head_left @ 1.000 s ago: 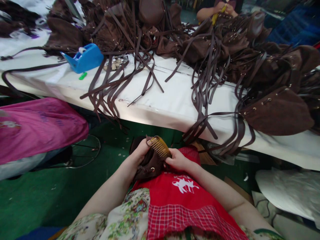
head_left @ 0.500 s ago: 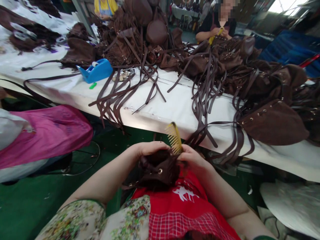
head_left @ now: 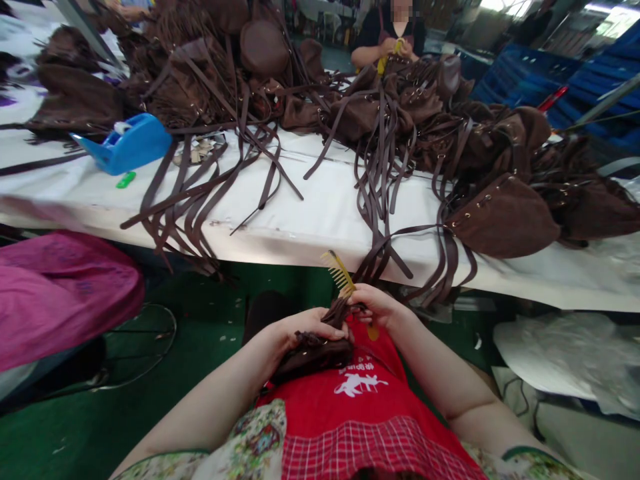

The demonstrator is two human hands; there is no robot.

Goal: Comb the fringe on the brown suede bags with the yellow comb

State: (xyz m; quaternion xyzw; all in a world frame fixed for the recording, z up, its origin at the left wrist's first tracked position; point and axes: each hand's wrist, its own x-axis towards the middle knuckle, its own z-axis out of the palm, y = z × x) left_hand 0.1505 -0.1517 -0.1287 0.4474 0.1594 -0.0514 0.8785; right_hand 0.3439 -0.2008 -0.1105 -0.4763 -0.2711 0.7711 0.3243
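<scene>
A person in a red apron point(head_left: 367, 360) sits with both bare hands together above the lap. The left hand point(head_left: 320, 325) grips a small dark brown bag point(head_left: 313, 363), which lies against the apron, its far details hidden by the fingers. The right hand point(head_left: 375, 305) grasps a yellow comb point(head_left: 342, 273), teeth upward and toward the left. A bunch of brown strands point(head_left: 336, 310) lies between the two hands; whether the right fingers pinch them too is hard to tell.

The comb's teeth could snag or tear the strands if pulled through a knot, and a hard tug could drag the bag out of the left hand. With nothing but the lap beneath, a loosened grip could drop it onto the green floor point(head_left: 200, 373).

Just beyond, long straps point(head_left: 453, 267) hang over the edge of the white tabletop point(head_left: 310, 207); a knee or sleeve catching one could pull down the brown bag at the right point(head_left: 505, 220). Further back stand a blue tape dispenser point(head_left: 135, 148) and heaped bags point(head_left: 415, 127). Across them, a co-worker's hands point(head_left: 397, 50) hold something yellow.
</scene>
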